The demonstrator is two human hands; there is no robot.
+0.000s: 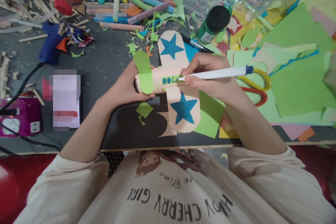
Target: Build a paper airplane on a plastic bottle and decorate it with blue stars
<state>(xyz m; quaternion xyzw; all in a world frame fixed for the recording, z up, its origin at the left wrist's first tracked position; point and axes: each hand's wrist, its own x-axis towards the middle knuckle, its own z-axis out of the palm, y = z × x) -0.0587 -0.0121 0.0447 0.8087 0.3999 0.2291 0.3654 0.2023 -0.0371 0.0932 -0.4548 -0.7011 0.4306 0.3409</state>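
A paper plane (181, 77) made of a cream tube with cream wings, each bearing a blue star, is held above the dark table. My left hand (126, 85) is closed round the tube's tail end, beside the green tail fin (144, 71). My right hand (207, 77) pinches a white marker with a blue cap (217, 74). The marker's tip touches a green strip on the tube where blue dots are drawn.
Yellow-and-red-handled scissors (258, 84) lie right of my hand on green paper sheets (296, 87). A green paint bottle with a black cap (214, 22) stands behind. A blue glue gun (49, 42), a phone (65, 99), a pink power strip (18, 117), markers and paper scraps surround.
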